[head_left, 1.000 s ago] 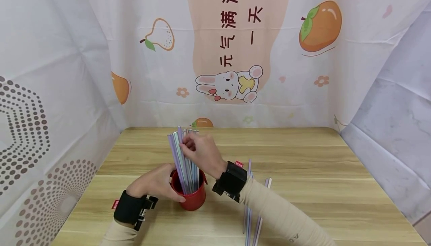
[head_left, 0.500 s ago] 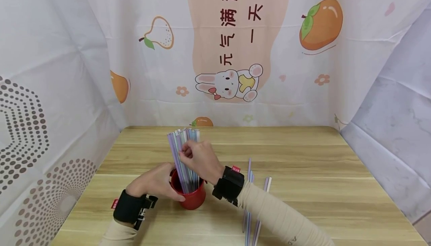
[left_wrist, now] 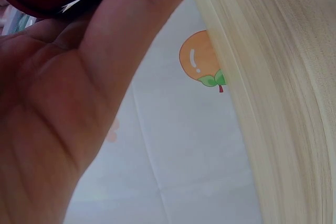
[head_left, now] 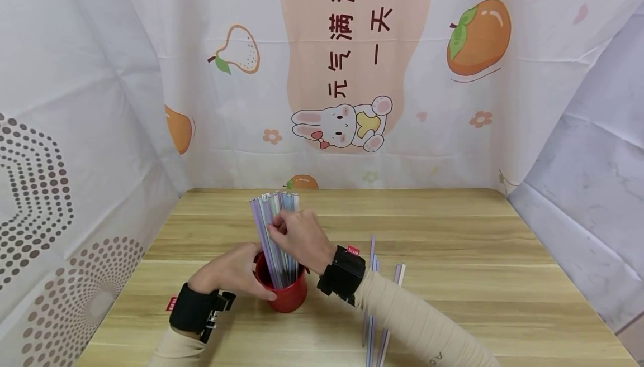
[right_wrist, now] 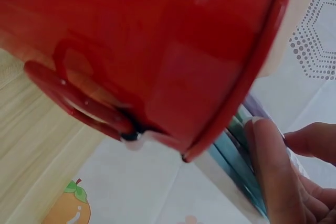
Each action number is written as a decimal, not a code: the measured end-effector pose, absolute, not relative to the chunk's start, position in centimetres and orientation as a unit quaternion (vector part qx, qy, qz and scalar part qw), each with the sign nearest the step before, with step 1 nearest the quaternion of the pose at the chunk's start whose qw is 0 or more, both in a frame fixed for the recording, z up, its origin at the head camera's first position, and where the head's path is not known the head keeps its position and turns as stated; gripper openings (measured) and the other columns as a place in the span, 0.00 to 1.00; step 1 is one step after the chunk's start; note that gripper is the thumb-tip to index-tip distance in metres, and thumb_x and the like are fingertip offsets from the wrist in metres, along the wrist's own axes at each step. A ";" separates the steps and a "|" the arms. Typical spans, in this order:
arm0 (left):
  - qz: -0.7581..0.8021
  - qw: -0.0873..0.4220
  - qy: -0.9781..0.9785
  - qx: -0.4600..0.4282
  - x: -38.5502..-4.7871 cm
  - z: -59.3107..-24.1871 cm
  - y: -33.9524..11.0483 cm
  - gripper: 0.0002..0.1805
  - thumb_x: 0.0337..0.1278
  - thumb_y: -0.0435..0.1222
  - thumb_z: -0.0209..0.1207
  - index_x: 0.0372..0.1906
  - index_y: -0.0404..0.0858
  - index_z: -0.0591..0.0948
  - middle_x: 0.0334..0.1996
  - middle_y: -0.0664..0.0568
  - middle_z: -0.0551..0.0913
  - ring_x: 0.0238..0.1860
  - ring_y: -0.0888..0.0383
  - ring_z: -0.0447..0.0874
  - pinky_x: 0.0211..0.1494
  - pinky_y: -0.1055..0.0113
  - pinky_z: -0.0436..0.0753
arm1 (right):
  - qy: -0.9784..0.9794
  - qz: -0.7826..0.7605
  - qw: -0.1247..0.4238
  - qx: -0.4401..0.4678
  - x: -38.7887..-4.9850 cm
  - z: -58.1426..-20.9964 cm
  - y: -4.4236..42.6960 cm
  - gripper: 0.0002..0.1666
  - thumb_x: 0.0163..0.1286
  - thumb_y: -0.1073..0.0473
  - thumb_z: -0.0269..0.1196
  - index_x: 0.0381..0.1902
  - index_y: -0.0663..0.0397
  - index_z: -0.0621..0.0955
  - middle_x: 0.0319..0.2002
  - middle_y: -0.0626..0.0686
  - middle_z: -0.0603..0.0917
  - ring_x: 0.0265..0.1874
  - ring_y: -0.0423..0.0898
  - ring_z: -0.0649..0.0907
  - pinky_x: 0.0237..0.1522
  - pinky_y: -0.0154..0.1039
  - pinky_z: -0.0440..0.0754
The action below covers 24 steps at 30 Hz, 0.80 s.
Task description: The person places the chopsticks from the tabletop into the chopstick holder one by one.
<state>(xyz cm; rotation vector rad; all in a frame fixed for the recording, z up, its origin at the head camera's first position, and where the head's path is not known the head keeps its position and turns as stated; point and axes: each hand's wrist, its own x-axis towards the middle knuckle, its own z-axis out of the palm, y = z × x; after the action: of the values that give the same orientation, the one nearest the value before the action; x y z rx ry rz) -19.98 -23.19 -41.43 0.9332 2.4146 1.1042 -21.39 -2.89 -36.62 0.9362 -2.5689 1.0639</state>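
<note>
A red bucket [head_left: 289, 298] stands on the table, holding a bundle of long, thin pastel sticks [head_left: 263, 224] in purple, pale green, blue and white. My left hand [head_left: 232, 271] grips the bucket's left side, thumb at the near front and fingers behind, partly hidden. Over the bundle, my right hand [head_left: 301, 238] pinches a stick between thumb and index finger; the pinch is partly hidden. In the right wrist view the thumb [right_wrist: 270, 166] lies against the sticks, just beyond the rim of the bucket [right_wrist: 157, 40].
Several more pastel sticks [head_left: 373, 283] lie on the wooden table [head_left: 473, 255] to the right, partly under the right forearm. A small handle [right_wrist: 79, 100] sticks out from the bucket's side. Printed white cloth [head_left: 241, 99] encloses the back and sides.
My right hand has moved down slightly, and the purple stick that stood above the bundle is now lower among the others. My left hand keeps its grip on the bucket.
</note>
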 end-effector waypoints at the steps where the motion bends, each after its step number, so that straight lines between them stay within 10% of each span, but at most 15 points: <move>1: 0.388 0.163 0.846 0.328 -20.0 -41.4 -23.2 0.41 0.47 0.50 0.78 0.66 0.43 0.74 0.54 0.56 0.86 0.51 0.64 0.85 0.58 0.69 0.84 | -0.871 0.359 0.103 0.318 -21.4 -36.6 -2.9 0.08 0.72 0.60 0.68 0.35 0.60 0.87 0.30 0.55 0.91 0.28 0.43 0.91 0.28 0.22 0.82; 24: 0.403 0.169 0.834 0.336 -20.0 -41.5 -23.2 0.39 0.47 0.47 0.78 0.65 0.43 0.75 0.55 0.55 0.86 0.53 0.61 0.85 0.59 0.68 0.83 | -0.882 0.348 0.112 0.297 -22.1 -35.0 1.3 0.06 0.71 0.58 0.67 0.36 0.55 0.87 0.29 0.50 0.90 0.25 0.39 0.86 0.28 0.25 0.81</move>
<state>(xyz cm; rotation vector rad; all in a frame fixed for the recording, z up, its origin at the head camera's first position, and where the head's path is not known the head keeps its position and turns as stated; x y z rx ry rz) -20.00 -23.19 -41.50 0.9562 2.3719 1.1453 -22.08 1.27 -34.98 0.8706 -2.5896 1.0216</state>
